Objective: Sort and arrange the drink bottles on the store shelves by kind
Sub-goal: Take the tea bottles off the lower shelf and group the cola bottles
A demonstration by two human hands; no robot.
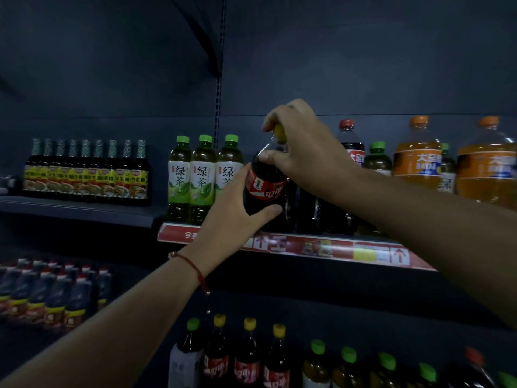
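A dark cola bottle point(267, 189) with a red label and yellow cap stands at the front of the middle shelf point(335, 249). My left hand point(235, 217) wraps its lower body from the left. My right hand point(299, 141) grips its neck and cap from above. Three green tea bottles point(200, 177) with green caps stand just left of it. Behind my right arm are more dark cola bottles point(321, 211), a red-capped cola point(351, 144), further green tea bottles point(377, 158) and two large orange soda bottles point(416, 152).
A row of dark sauce bottles point(86, 175) fills the left shelf. Below left are several blurred dark bottles point(53, 292). The bottom shelf holds yellow-capped cola bottles point(247, 357) and green-capped tea bottles point(347, 368). A slotted upright point(219, 88) divides the shelf bays.
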